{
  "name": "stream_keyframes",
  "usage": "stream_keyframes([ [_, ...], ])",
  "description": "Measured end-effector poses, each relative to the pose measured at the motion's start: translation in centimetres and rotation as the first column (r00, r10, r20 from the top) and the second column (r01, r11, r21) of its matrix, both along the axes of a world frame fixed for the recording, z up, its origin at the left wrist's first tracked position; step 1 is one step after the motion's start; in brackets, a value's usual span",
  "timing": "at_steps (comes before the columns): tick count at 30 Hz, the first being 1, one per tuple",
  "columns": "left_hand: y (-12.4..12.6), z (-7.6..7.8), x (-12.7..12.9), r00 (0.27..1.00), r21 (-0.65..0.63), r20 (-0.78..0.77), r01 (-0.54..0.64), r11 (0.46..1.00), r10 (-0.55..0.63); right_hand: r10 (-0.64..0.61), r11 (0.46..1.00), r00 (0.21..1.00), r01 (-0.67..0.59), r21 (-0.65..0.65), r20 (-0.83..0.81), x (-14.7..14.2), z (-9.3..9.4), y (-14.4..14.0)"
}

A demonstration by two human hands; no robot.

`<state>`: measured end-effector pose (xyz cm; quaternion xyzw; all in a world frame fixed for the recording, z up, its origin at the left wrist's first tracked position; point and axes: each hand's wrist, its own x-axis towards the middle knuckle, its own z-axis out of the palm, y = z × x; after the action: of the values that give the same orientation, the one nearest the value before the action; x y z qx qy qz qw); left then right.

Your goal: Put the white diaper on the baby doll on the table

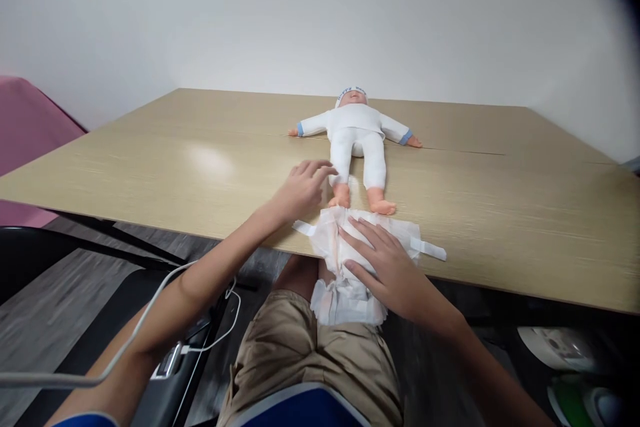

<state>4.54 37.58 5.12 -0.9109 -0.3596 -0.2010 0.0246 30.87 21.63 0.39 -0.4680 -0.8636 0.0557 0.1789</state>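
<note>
A baby doll (356, 121) in white clothes with blue cuffs and a printed headband lies on its back, arms spread, feet toward me. Below its feet a white diaper (333, 247) is spread open, its front part hanging over the table's near edge and its side tabs stretched out left and right. My right hand (383, 263) rests on the diaper with its fingers spread. Beside the doll's foot on the left, my left hand (305, 190) hovers with bent fingers apart and nothing in it.
The wooden table (240, 180) reaches back to a pale wall (260, 20). At the lower left stands a black chair (120, 320) with a white cable (145, 320) and a small device (167, 360). Pink fabric (35, 127) is at the far left.
</note>
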Motion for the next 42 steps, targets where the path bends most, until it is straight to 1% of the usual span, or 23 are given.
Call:
stream_keyframes([
  [1,0.8,0.4,0.9,0.993,0.035,-0.102,0.065,0.997,-0.061,0.007,1.0,1.0,-0.007,-0.004,0.005,0.1,0.1,0.1],
  [3,2.1,1.1,2.7,0.941,0.08,-0.302,0.183,0.98,-0.151,0.019,1.0,1.0,-0.019,-0.012,0.018,0.2,0.3,0.3],
  [5,3.2,1.6,4.3,0.871,0.102,-0.454,0.26,0.96,-0.188,0.031,0.999,0.999,-0.03,-0.024,0.029,0.4,0.4,0.6],
  [6,3.6,1.9,5.0,0.84,0.104,-0.505,0.288,0.952,-0.198,0.038,0.999,0.999,-0.037,-0.03,0.035,0.4,0.5,0.8],
  [9,4.7,2.3,6.9,0.768,0.084,-0.59,0.367,0.926,-0.251,0.063,0.997,0.997,-0.061,-0.047,0.045,0.6,0.6,1.2],
  [12,5.6,2.6,7.9,0.744,0.056,-0.585,0.436,0.898,-0.324,0.067,0.995,0.997,-0.065,-0.073,0.026,0.7,0.6,1.4],
  [15,6.4,2.6,8.3,0.756,0.042,-0.506,0.502,0.864,-0.415,0.067,0.993,0.998,-0.066,-0.098,0.008,0.8,0.6,1.7],
  [18,7.0,2.5,8.4,0.77,0.028,-0.421,0.539,0.842,-0.479,0.102,0.988,0.995,-0.1,-0.121,0.013,1.0,0.8,2.2],
  [21,7.5,3.2,8.6,0.773,-0.015,-0.323,0.573,0.82,-0.546,0.133,0.981,0.991,-0.128,-0.146,0.024,1.3,1.1,3.2],
  [22,7.7,3.7,8.7,0.779,-0.044,-0.254,0.583,0.812,-0.573,0.138,0.98,0.99,-0.133,-0.149,0.024,1.4,1.1,3.7],
  [24,8.2,5.1,8.9,0.79,-0.112,-0.053,0.604,0.789,-0.611,0.147,0.98,0.989,-0.142,-0.141,0.022,1.5,1.1,4.6],
  [25,8.6,6.0,9.0,0.79,-0.139,0.059,0.611,0.779,-0.61,0.15,0.98,0.988,-0.146,-0.135,0.024,1.4,1.0,5.2],
  [27,9.6,7.9,9.1,0.782,-0.185,0.255,0.617,0.765,-0.569,0.15,0.983,0.988,-0.146,-0.114,0.029,1.3,0.6,6.7],
  [30,11.1,10.4,9.1,0.752,-0.239,0.454,0.62,0.748,-0.478,0.127,0.989,0.991,-0.124,-0.084,0.032,1.0,-0.2,9.8],
  [32,11.9,11.6,9.0,0.707,-0.224,0.536,0.646,0.73,-0.461,0.108,0.991,0.993,-0.105,-0.082,0.037,0.8,-0.5,12.5],
  [33,12.2,12.0,8.9,0.687,-0.199,0.561,0.654,0.73,-0.463,0.104,0.991,0.994,-0.1,-0.092,0.042,0.7,-0.5,14.0],
  [34,12.5,12.3,8.8,0.676,-0.174,0.573,0.652,0.738,-0.462,0.103,0.99,0.994,-0.098,-0.102,0.045,0.6,-0.4,15.4],
  [37,12.8,12.9,8.5,0.688,-0.133,0.573,0.614,0.778,-0.445,0.104,0.986,0.994,-0.098,-0.135,0.04,0.7,0.1,19.9],
  [40,12.7,13.2,8.2,0.69,-0.114,0.573,0.601,0.791,-0.442,0.08,0.983,0.997,-0.076,-0.166,0.021,1.3,0.6,24.2],
  [42,12.7,13.4,8.1,0.72,-0.124,0.554,0.568,0.814,-0.418,0.04,0.984,0.999,-0.038,-0.174,0.007,1.9,0.6,26.9],
])
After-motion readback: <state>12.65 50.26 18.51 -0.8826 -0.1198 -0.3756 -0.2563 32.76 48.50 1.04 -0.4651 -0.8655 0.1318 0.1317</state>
